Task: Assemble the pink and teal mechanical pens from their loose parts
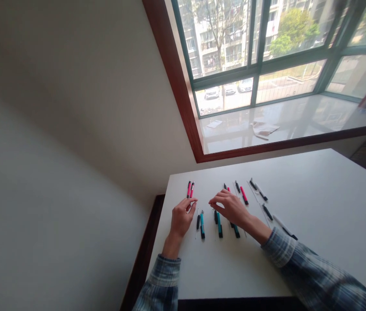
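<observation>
Head view, looking down on a white rectangular table [299,207] under a wide window with a glossy pale sill [299,116]. Laid out on the tabletop in loose rows: a pair of slim pink-and-black plastic pens [190,189] at the far left, teal-and-black pens [202,224] nearer the front edge, a single pink pen [244,195] further back, and black-and-white pens [258,189] off to the right.

Left hand [180,218] palm down just below the pink pair, thumb and forefinger drawn close together at something small and pale on the table. Cannot tell whether pinched or merely touched.

Right hand [231,207] arched over the middle of the rows, fingers loosely curled, tips just above the surface between the teal pens and the far row. Nothing plainly held.

Judging by the layout: lining up pens by colour, partway through, with both hands at the left half. Likely calls next for a fine two-finger pinch, without nudging the neighbours.

Hidden or unclear: any pens beneath the right palm, one teal pen partly under the right wrist, and the nearest black-and-white pen running under the plaid sleeve [280,248]. Caps and barrels too small to tell apart.
</observation>
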Demonstrator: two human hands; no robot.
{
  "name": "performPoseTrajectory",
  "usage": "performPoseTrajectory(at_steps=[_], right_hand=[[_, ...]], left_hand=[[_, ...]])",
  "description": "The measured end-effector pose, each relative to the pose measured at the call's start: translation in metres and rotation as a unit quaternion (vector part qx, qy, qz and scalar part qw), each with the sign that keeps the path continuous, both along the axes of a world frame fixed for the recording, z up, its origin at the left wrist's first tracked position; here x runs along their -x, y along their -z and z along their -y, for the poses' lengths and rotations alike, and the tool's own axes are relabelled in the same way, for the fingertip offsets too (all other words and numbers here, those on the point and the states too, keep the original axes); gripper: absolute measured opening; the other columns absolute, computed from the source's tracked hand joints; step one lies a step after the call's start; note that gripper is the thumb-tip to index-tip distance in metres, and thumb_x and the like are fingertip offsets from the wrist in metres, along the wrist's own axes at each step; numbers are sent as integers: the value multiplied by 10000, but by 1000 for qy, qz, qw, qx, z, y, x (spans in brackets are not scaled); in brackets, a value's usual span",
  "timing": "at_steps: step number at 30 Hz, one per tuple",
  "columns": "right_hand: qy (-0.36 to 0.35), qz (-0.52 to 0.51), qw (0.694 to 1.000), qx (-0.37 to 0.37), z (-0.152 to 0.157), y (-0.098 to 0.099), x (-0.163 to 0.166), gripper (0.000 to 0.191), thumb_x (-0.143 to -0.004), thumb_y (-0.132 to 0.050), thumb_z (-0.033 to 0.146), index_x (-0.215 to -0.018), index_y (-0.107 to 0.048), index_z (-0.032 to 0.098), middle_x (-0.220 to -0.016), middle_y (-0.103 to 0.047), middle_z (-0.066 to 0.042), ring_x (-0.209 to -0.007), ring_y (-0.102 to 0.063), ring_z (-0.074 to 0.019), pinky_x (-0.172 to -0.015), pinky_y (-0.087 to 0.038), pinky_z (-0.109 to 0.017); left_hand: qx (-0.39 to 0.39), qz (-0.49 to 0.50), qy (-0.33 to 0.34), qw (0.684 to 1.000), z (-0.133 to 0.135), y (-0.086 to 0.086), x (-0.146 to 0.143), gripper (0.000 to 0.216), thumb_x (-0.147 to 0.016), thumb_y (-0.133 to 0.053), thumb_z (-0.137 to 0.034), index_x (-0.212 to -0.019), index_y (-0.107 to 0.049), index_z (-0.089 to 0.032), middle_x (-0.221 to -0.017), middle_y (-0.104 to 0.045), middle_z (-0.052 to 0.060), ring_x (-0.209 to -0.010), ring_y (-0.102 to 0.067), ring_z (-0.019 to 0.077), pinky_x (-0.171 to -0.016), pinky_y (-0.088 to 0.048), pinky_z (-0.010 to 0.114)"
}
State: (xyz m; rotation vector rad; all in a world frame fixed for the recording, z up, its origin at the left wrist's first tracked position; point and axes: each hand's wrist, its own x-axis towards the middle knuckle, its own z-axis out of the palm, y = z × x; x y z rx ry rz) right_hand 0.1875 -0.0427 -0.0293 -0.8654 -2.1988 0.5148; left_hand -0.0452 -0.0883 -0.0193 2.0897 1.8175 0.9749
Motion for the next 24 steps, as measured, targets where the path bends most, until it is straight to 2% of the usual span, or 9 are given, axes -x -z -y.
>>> performPoseTrajectory(at_steps=[5,10,15,24], right_hand=[[-22,25,999,-27,10,-2,15,138,-996,-657,250,-1036,-789,241,-935,-762,-62,-893,-619,-235,-774,-535,-353],[-30,50,998,-27,11,1,25,163,-990,-666,242,-1096,-789,257,-970,-760,-62,-904,-619,-236,-801,-534,-369],[-24,71,997,-30,7,2,30,170,-977,-685,253,-1108,-794,258,-974,-759,-69,-904,-614,-237,-822,-534,-378],[-22,80,996,-12,9,1,30,209,-971,-695,259,-1161,-782,253,-1006,-757,-79,-925,-612,-242,-820,-527,-368]], left_hand=[[18,-5,-14,1000,5,0,0,271,-983,-583,-381,-1055,-785,-215,-744,-685,11,-618,-538,134,-661,-417,256],[44,-20,-29,998,5,0,1,337,-971,-578,-467,-1015,-800,-217,-549,-480,-45,-529,-453,121,-589,-340,252],[52,-18,-46,997,4,1,1,369,-953,-582,-505,-997,-806,-215,-531,-421,-53,-516,-427,121,-575,-307,254],[67,22,-36,997,11,0,0,388,-937,-605,-524,-979,-808,-195,-541,-335,-67,-511,-350,111,-571,-290,252]])
